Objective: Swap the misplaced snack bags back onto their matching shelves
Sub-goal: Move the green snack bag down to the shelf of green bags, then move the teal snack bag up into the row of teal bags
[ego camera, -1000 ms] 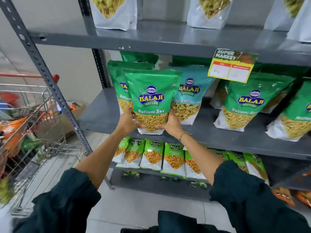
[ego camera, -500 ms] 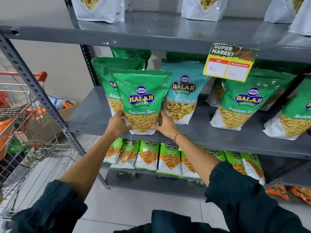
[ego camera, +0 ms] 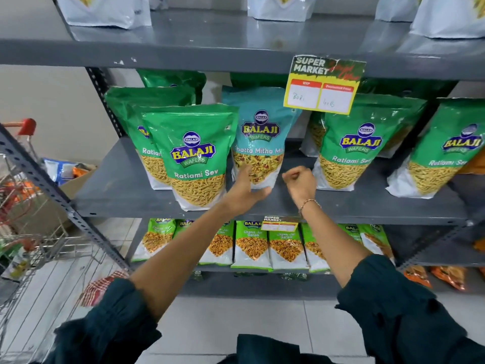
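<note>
1. Far left: cart [ego camera: 23,195] beside the rack post, well apart from our hands. Not involved.
2. Middle shelf [ego camera: 123,190], left end: green Sev bag [ego camera: 195,156] stands upright at the front lip, another green bag just behind it. Neither hand touches it.
3. Left hand [ego camera: 245,191]: open, fingers spread, palm turned toward the lower front of the teal bag [ego camera: 258,143]. Holds nothing; whether it touches the bag we cannot tell.
4. Teal bag (Khatta Mitha) stands upright between green Sev bags on both sides; we judge it the misplaced one.
5. Right hand [ego camera: 300,183]: curled into a loose fist, empty, just right of the teal bag's base.
6. Risk: pulling the teal bag could drag on the Sev bag just beside it, which sits at the lip and may topple off the shelf.
7. Risk: a one-handed pinch low on the slick pouch may slip; the top would flop forward.
8. Price tag [ego camera: 324,85] hangs just above; lifting the bag high could snag it.
</note>
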`<move>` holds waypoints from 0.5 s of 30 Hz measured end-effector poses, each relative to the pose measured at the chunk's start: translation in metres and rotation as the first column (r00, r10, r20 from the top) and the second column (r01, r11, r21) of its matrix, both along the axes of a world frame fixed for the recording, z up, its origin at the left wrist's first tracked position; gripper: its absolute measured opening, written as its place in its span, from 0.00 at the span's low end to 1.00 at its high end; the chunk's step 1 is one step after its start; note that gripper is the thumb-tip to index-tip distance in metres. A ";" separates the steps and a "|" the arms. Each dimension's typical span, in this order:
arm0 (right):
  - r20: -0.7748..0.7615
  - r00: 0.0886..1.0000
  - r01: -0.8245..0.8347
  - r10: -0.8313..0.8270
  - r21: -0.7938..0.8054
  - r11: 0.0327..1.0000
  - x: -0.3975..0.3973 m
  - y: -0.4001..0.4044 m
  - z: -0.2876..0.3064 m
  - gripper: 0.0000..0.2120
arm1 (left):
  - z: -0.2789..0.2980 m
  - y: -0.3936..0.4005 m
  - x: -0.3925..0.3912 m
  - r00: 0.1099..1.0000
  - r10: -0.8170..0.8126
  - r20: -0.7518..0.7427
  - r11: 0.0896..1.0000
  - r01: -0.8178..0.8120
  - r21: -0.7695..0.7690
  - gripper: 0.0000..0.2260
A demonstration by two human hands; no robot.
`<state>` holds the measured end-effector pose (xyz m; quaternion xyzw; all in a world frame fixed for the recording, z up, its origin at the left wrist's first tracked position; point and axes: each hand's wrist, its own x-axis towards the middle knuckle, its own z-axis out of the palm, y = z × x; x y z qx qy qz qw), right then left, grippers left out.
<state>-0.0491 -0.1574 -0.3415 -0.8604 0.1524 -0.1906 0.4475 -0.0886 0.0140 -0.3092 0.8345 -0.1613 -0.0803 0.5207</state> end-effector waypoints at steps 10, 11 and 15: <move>-0.260 0.873 -0.360 0.413 0.226 0.905 0.046 -0.016 0.002 0.45 | -0.018 -0.019 0.061 0.870 0.457 -0.185 0.886 -0.427 0.183 0.41; -0.239 0.865 -0.380 0.441 0.261 0.887 0.048 -0.015 0.003 0.41 | -0.020 -0.017 0.066 0.857 0.469 -0.216 0.880 -0.433 0.194 0.41; -0.132 0.835 -0.465 0.534 0.347 0.814 0.059 -0.014 -0.009 0.30 | -0.025 -0.014 0.082 0.863 0.461 -0.207 0.880 -0.415 0.229 0.31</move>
